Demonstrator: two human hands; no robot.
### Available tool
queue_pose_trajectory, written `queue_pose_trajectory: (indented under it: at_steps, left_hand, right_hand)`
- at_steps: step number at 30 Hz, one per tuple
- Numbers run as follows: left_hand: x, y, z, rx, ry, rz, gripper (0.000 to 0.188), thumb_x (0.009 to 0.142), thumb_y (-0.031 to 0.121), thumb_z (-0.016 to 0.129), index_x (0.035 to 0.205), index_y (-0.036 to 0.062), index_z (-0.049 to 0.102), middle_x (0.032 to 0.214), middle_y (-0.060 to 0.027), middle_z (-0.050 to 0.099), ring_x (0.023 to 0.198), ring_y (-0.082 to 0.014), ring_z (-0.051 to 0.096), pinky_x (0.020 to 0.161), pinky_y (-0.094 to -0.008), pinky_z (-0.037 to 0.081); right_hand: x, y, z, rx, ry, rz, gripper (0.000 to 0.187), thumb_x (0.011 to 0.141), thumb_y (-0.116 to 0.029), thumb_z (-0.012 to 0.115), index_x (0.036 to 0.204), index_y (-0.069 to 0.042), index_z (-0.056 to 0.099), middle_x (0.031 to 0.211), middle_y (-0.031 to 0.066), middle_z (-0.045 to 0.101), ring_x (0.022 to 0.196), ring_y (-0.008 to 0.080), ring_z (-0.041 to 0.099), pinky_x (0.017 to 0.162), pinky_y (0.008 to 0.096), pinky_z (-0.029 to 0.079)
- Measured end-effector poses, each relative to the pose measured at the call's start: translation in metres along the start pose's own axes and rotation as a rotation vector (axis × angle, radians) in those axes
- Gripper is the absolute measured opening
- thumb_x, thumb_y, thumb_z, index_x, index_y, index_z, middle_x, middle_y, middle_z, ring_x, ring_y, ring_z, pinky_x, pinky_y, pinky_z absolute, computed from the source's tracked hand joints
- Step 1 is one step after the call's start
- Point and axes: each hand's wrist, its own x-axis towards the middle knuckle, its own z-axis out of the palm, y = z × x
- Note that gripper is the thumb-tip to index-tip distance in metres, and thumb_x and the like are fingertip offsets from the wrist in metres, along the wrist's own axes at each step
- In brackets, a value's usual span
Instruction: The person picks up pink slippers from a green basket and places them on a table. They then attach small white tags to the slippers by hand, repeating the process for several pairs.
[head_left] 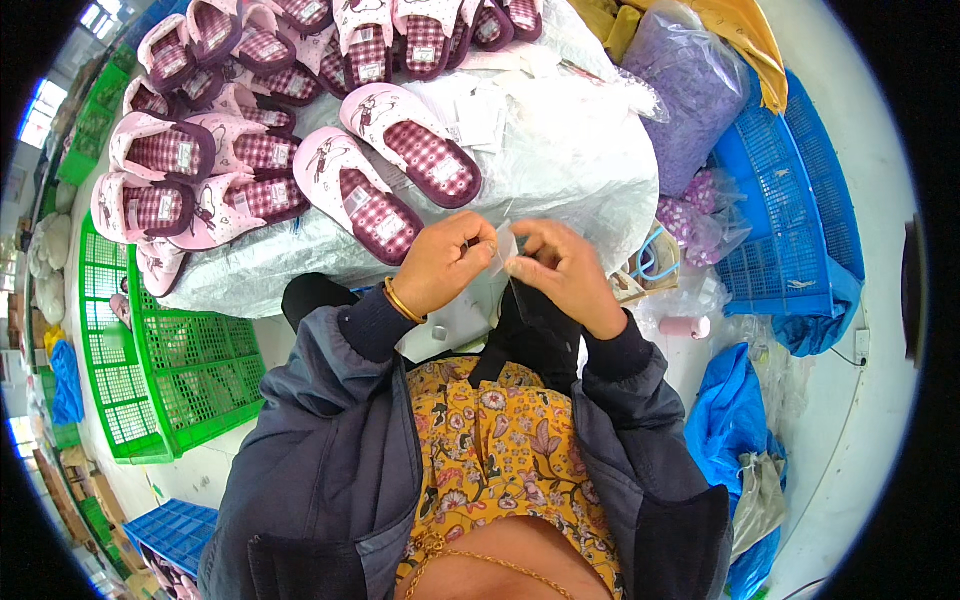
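Note:
Above my lap, just off the table's near edge, my two hands meet at a small whitish, see-through piece (pixel 505 246). It looks like thin plastic or paper; its exact kind is unclear. My left hand (pixel 446 264) is closed, thumb and forefinger pinched at the piece's left side. From the other side my right hand (pixel 568 275) pinches it between thumb and fingers. Nearest to my left hand lies a pair of pink slippers with dark plum trim and checked insoles: the left slipper (pixel 335 172) and the right slipper (pixel 398 118). Small labels sit on the insoles.
More pink slippers (pixel 165 150) are piled at the table's far left. White plastic sheeting (pixel 570 140) covers the table. Green crates (pixel 205 350) stand at left, blue crates (pixel 775 200) at right. A bag of purple pieces (pixel 690 90) stands beside the table; a pink thread spool (pixel 685 327) lies right.

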Motion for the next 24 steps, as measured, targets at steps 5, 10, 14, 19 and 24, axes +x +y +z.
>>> queue_pose_trajectory:
  at_steps: [5, 10, 14, 19, 24]
  left_hand:
    - [-0.006, -0.002, 0.006, 0.064, 0.061, 0.064, 0.007, 0.088, 0.009, 0.058, 0.089, 0.0015, 0.059, 0.081, -0.0055, 0.054, 0.073, -0.0131, 0.051, 0.066, -0.0272, 0.042]
    - [-0.004, 0.001, -0.003, 0.369, 0.138, 0.203, 0.012, 0.086, 0.01, 0.063, 0.095, 0.0023, 0.062, 0.094, -0.0089, 0.062, 0.087, -0.0239, 0.058, 0.076, -0.0333, 0.046]
    - [0.013, 0.009, -0.024, 0.795, 0.254, 0.369, 0.03, 0.082, 0.014, 0.067, 0.11, 0.0045, 0.063, 0.12, -0.0109, 0.061, 0.113, -0.0317, 0.055, 0.095, -0.0428, 0.042]
    - [0.043, -0.013, -0.052, 0.959, 0.354, 0.341, 0.04, 0.083, 0.016, 0.066, 0.121, 0.0068, 0.061, 0.132, -0.0101, 0.055, 0.126, -0.0303, 0.048, 0.104, -0.0438, 0.035]
    - [0.047, -0.02, -0.061, 0.994, 0.353, 0.337, 0.035, 0.084, 0.019, 0.066, 0.117, 0.0076, 0.064, 0.13, -0.0097, 0.057, 0.128, -0.0294, 0.047, 0.104, -0.0432, 0.035]
  right_hand:
    - [0.002, 0.009, 0.014, 0.148, -0.026, 0.014, 0.024, 0.085, -0.013, 0.074, 0.106, -0.002, 0.067, 0.087, 0.0025, 0.067, 0.071, 0.0055, 0.056, 0.063, 0.0235, 0.047]
    - [0.009, 0.013, 0.023, 0.198, -0.007, 0.08, 0.018, 0.09, -0.011, 0.068, 0.104, 0.0, 0.066, 0.09, 0.0027, 0.068, 0.077, 0.0061, 0.058, 0.068, 0.0238, 0.048]
    - [0.031, 0.022, 0.031, 0.026, 0.18, -0.023, 0.01, 0.09, -0.007, 0.064, 0.098, -0.001, 0.064, 0.089, 0.0084, 0.066, 0.077, 0.0177, 0.061, 0.071, 0.0303, 0.049]
    - [0.074, 0.034, 0.052, -0.249, 0.345, -0.304, 0.009, 0.09, -0.009, 0.061, 0.096, -0.003, 0.058, 0.09, 0.0143, 0.065, 0.084, 0.0338, 0.062, 0.071, 0.0371, 0.05]
    - [0.073, 0.012, 0.074, -0.038, 0.213, -0.123, 0.009, 0.091, -0.009, 0.06, 0.097, -0.003, 0.056, 0.086, 0.0196, 0.064, 0.078, 0.0398, 0.063, 0.068, 0.0426, 0.049]
